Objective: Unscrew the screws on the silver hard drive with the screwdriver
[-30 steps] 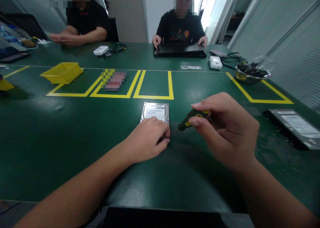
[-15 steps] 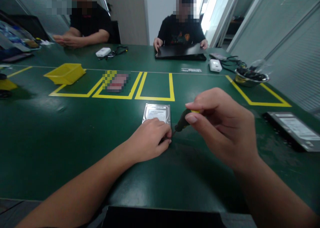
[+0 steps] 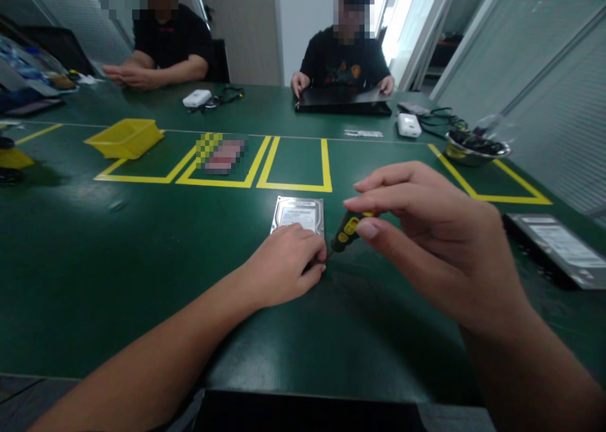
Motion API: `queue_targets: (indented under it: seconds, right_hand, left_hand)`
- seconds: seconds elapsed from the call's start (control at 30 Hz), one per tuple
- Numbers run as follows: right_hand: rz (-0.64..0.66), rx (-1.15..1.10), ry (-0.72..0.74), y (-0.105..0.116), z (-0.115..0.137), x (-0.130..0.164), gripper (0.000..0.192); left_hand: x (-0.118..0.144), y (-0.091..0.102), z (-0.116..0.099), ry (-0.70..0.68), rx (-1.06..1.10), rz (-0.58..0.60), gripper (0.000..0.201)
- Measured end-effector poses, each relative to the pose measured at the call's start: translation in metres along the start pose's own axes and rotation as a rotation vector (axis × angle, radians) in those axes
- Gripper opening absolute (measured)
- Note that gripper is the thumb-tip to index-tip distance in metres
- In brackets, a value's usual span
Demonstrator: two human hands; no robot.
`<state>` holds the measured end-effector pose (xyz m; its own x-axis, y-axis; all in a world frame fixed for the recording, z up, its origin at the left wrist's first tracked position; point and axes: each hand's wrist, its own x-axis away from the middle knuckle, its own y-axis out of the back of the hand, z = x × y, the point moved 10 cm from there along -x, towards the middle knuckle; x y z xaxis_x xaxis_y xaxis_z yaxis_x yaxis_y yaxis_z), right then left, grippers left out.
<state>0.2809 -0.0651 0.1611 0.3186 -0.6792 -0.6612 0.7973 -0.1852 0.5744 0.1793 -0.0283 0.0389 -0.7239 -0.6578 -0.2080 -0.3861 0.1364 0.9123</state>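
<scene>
A silver hard drive lies label-up on the green table, its near half covered by my left hand. That hand's fingers are curled over the drive's near right corner and grip it. To the right, my right hand pinches the top of a black and yellow screwdriver between thumb and fingertips. The screwdriver leans, its shaft pointing down-left at the drive's right edge beside my left fingertips. Its very tip is too small to make out.
Another hard drive lies at the right. A yellow bin, a metal bowl with black items and white adapters stand farther back. Across the table, one person holds a black panel; another sits at left.
My right hand has shifted slightly right with its fingers more extended, and the screwdriver handle has turned, showing more yellow. My left hand stays on the hard drive.
</scene>
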Motion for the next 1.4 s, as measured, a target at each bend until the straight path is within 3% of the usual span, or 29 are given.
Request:
queue_targets:
  seconds: [0.13, 0.5, 0.73, 1.0, 1.23, 1.4]
  right_hand:
    - [-0.04, 0.046, 0.018, 0.0017, 0.0032, -0.0022, 0.01]
    - [0.0, -0.105, 0.005, -0.0032, -0.0014, -0.0006, 0.028]
    - [-0.002, -0.126, 0.037, -0.0053, 0.002, -0.0024, 0.025]
    - [-0.109, -0.028, 0.017, -0.0009, -0.0022, -0.002, 0.012]
    - [-0.087, -0.042, 0.026, -0.0025, -0.0037, -0.0009, 0.028]
    - [-0.09, -0.056, 0.04, -0.0025, -0.0033, -0.0001, 0.021]
  left_hand:
    - [-0.0005, -0.002, 0.0008, 0.0, 0.011, 0.013, 0.007]
    - [-0.0001, -0.0015, -0.0002, 0.015, 0.005, 0.038, 0.006]
    - [-0.0006, -0.0005, -0.0002, 0.004, -0.001, 0.016, 0.007]
    - [-0.0012, -0.0016, -0.0004, 0.011, -0.009, 0.027, 0.007]
    - [-0.0014, -0.0044, 0.0013, 0.018, -0.008, 0.053, 0.006]
    - [-0.0014, -0.0041, 0.0016, 0.019, -0.005, 0.04, 0.006]
